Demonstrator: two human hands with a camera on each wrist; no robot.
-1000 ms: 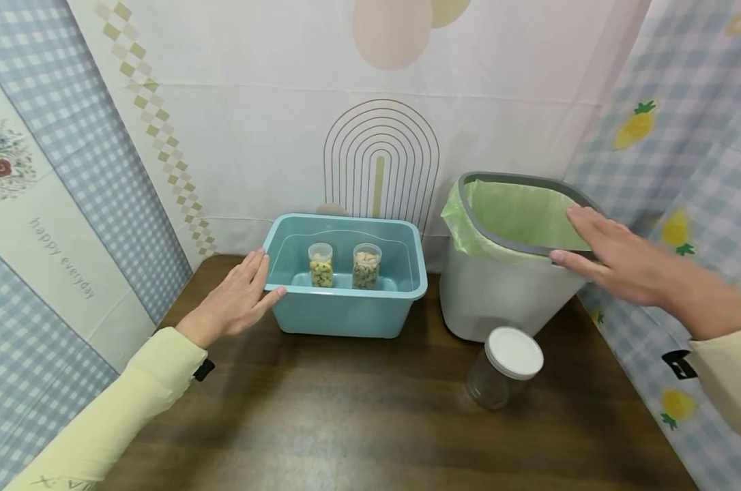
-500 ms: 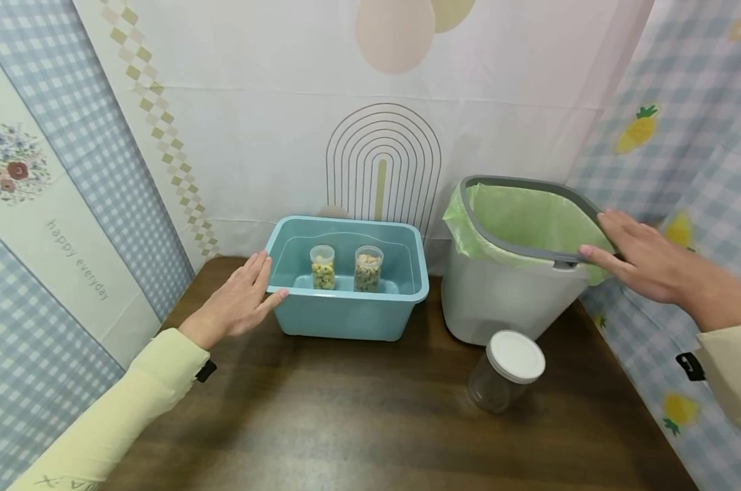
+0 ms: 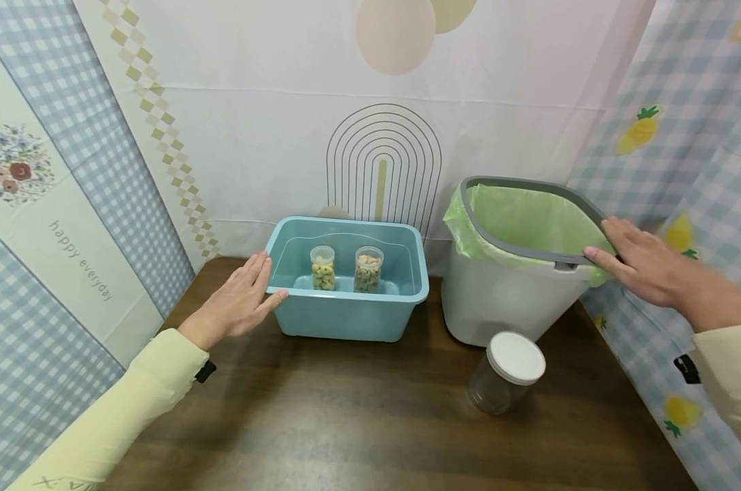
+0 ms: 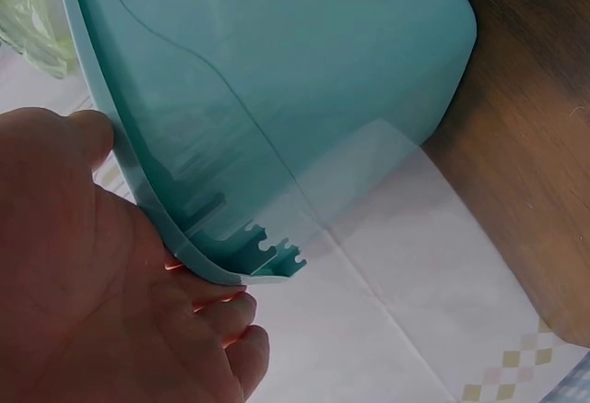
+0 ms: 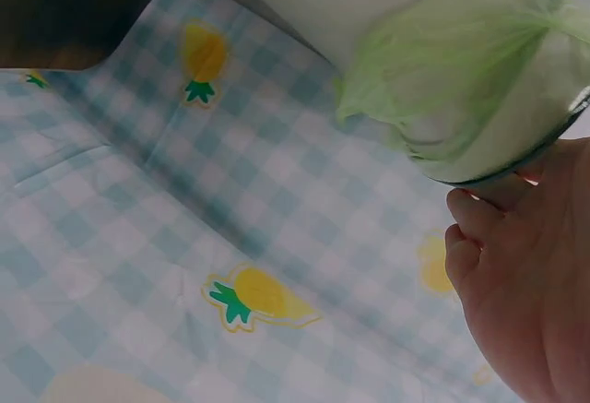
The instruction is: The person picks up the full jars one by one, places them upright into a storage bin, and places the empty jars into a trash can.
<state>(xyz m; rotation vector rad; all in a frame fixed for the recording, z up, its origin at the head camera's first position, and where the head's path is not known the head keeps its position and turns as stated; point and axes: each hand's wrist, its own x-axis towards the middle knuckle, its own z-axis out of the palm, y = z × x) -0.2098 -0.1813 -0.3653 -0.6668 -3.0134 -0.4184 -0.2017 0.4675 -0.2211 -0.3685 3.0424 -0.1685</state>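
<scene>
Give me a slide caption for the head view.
Left hand touches blue tub; right hand rests on bin.

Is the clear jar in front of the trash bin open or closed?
Closed. The clear jar stands upright on the table with its white lid seated on top.

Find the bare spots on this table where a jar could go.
Free: the table in front of the tub, left of the lidded jar. Crowded: the back edge, where the tub and the bin stand close together, with the jar just before the bin.
</scene>
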